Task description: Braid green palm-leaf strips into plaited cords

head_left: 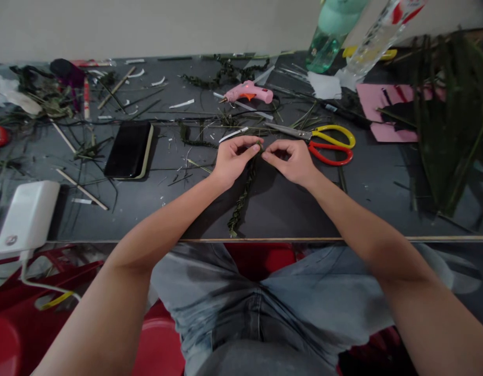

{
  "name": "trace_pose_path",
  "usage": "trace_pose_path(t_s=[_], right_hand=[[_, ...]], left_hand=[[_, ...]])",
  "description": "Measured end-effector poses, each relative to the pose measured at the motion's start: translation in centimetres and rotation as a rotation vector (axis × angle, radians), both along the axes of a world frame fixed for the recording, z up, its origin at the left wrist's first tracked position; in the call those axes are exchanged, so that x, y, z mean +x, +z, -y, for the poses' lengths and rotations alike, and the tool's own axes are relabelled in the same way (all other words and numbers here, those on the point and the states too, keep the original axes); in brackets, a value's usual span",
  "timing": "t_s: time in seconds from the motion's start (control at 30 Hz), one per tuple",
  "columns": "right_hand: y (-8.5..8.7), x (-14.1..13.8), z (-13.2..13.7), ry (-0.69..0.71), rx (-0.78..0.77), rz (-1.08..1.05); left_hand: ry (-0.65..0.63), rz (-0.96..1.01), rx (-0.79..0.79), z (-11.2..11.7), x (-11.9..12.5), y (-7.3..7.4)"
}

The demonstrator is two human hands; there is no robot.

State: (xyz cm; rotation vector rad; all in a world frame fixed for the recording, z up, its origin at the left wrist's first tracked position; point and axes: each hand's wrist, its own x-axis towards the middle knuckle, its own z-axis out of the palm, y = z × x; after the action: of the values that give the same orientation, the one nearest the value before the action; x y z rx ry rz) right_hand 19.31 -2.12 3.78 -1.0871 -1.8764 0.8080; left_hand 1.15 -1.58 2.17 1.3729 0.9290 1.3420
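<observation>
Currently our dark table (382,209) by a pale wall is littered; both hands, left hand (233,159) and right hand (292,161), pinch the green braided leaf strip (243,196).

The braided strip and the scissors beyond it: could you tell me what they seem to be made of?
Braided strip: probably plaited leaf strips, dull green, by its woven ridges. Scissors: bright metal blades; glossy handles, yellow and red, likely plastic.
</observation>
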Motion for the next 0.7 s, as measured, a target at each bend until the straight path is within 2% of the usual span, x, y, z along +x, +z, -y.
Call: trace_pose_path(t_s=[0.1, 0.27, 0.4, 0.5, 0.6, 0.7], right_hand=[[0.1, -0.1, 0.0, -0.014, -0.019, -0.013], [0.6, 0.3, -1.0, 0.031, -0.217, -0.155], [0.8, 0.8, -1.5, -0.007, -0.203, -0.185], [0.4, 0.6, -1.2, 0.033, -0.207, -0.203], [0.2, 0.2, -0.6, -0.038, -0.113, -0.216], [0.5, 0.1, 0.1, -0.190, 0.101, -0.171]], left_hand=[[-0.001, 0.047, -0.051, 0.1, 0.0, 0.0], [-0.137, 0.149, -0.247, -0.1, 0.0, -0.1], [-0.149, 0.151, -0.214, -0.3, 0.0, -0.3], [-0.142, 0.134, -0.193, -0.2, 0.0, -0.4], [-0.105, 0.122, -0.219, -0.2, 0.0, -0.5], [-0.045, 0.110, -0.218, -0.5, -0.2, -0.6]])
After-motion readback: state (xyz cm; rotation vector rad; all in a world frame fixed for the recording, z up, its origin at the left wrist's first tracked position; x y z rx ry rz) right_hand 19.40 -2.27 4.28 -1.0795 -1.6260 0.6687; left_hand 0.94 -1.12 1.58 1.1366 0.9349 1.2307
